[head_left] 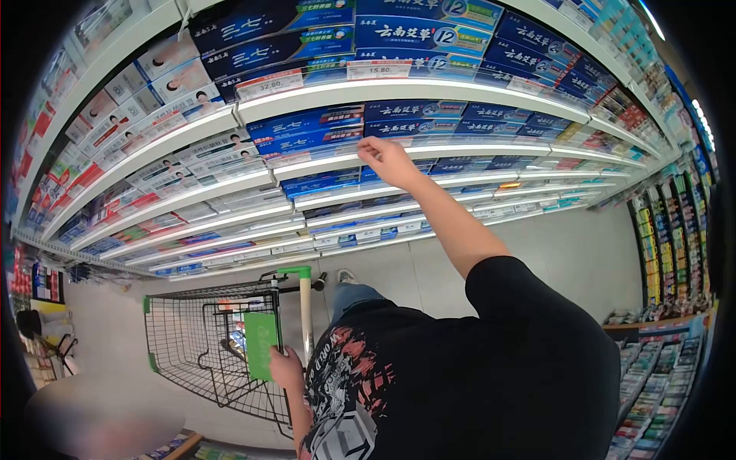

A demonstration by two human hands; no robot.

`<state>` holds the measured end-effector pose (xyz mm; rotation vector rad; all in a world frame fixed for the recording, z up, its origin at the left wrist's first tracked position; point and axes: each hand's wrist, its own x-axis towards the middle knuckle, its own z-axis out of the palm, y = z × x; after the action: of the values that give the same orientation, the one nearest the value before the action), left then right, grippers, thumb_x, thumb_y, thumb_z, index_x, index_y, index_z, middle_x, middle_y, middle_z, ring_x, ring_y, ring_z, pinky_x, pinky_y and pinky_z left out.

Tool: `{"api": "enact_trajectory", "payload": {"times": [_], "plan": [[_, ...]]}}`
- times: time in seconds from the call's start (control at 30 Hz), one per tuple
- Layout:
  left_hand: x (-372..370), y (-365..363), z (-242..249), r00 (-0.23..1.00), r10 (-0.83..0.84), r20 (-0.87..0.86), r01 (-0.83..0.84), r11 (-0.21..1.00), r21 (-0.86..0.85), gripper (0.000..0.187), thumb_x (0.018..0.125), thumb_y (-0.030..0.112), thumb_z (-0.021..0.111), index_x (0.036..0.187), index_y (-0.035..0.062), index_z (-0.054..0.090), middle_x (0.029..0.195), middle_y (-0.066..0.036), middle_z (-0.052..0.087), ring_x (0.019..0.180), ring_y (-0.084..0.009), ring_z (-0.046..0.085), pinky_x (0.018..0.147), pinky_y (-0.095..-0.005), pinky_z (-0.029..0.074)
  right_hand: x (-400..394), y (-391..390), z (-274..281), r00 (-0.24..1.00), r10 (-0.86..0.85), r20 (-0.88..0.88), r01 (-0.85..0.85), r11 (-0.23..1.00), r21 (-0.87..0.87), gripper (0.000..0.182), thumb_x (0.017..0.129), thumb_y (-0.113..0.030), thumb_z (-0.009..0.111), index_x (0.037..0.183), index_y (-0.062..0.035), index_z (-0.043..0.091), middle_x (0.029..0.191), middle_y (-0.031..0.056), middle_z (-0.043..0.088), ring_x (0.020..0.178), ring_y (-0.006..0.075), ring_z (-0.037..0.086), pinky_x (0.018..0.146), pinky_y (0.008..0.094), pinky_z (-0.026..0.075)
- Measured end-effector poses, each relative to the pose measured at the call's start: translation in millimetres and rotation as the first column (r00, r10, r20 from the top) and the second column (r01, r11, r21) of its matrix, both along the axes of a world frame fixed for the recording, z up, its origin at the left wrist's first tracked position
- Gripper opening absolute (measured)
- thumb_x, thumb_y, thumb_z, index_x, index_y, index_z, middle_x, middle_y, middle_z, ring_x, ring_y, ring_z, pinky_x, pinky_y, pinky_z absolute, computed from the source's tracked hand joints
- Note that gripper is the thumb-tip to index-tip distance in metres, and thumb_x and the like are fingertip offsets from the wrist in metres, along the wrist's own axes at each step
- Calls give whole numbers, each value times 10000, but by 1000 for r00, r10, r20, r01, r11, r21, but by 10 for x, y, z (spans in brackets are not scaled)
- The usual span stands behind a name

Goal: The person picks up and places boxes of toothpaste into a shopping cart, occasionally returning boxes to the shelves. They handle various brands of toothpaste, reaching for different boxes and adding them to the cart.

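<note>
My right hand is raised at the front of a shelf, its fingers curled together and nothing showing in them. It overlaps the shelf edge beside stacked blue toothpaste boxes; darker blue boxes stand just behind and to the right. Low on the left, my left hand is wrapped round the handle of a shopping cart. The cart is black wire with green corners and a green panel. A few colourful packages lie inside it.
Curved-looking white shelves packed with boxes span the front, with price tags along their edges. A hanging-goods rack and a low display stand at right. Grey floor runs below the shelves. A blurred shape is at lower left.
</note>
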<state>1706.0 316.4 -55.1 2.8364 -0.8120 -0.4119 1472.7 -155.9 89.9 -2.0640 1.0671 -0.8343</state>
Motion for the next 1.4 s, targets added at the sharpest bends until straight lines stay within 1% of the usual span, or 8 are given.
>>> {"api": "enact_trajectory", "payload": {"times": [0.47,0.6,0.67,0.73,0.87,1.13,1.27,1.4], "plan": [[-15,-2,-33,999,0,37,0,1000,-6,306,981,325,607,1087,40,647,952,-222,755,841,-458,722,719,-557,553,275,135,-50,997,-53,62,58,994,-97,203,979,-233,698,1051,-44,712,903,141,756,835,297,738,760,411,581],[-4,20,-58,998,64,10,-63,994,-93,331,969,348,621,1101,45,653,933,-240,750,824,-468,718,719,-568,554,528,845,-260,907,286,-308,-335,935,-118,305,1015,-341,624,918,-58,686,826,164,710,785,386,677,727,504,531],[-6,10,-55,999,53,-1,-53,999,-6,369,955,377,634,1114,45,658,907,-259,744,800,-477,716,717,-574,559,660,1141,-462,768,471,-434,-612,739,-283,293,1022,-320,617,884,-68,676,794,152,677,820,375,662,803,482,525],[38,64,-165,999,44,-26,-44,998,-32,386,960,386,628,1142,47,661,853,-269,732,800,-465,726,707,-567,568,847,1373,-473,650,601,-465,-723,676,-138,271,1014,-303,629,867,-78,662,773,146,645,851,359,648,858,474,513],[25,5,-118,994,108,-34,-109,994,-31,357,947,378,636,1087,50,657,842,-250,736,776,-454,729,711,-563,578,1377,1402,-219,639,698,-324,-769,572,-285,209,993,-249,648,891,-69,680,825,141,677,888,359,663,877,490,520],[16,-9,-243,986,168,-8,-168,982,-83,270,920,329,643,976,65,638,806,-212,738,733,-407,737,659,-537,588,3269,837,628,896,343,-281,-419,449,-789,500,920,-263,723,1311,7,566,1345,205,618,1250,370,589,1045,464,484],[33,4,-233,990,143,-7,-143,988,-63,256,903,305,642,983,62,642,793,-197,737,710,-391,733,645,-534,591,3956,702,836,919,238,-315,-390,425,-817,575,946,-326,706,1377,23,554,1334,204,631,1285,358,583,1063,468,487],[29,9,-72,990,123,-71,-129,988,-90,249,887,277,631,1007,60,646,788,-187,739,705,-387,732,648,-533,595,4324,577,912,798,42,-601,-519,555,-650,645,951,-372,704,1413,28,500,1357,236,614,1311,388,568,1087,486,475]]}}
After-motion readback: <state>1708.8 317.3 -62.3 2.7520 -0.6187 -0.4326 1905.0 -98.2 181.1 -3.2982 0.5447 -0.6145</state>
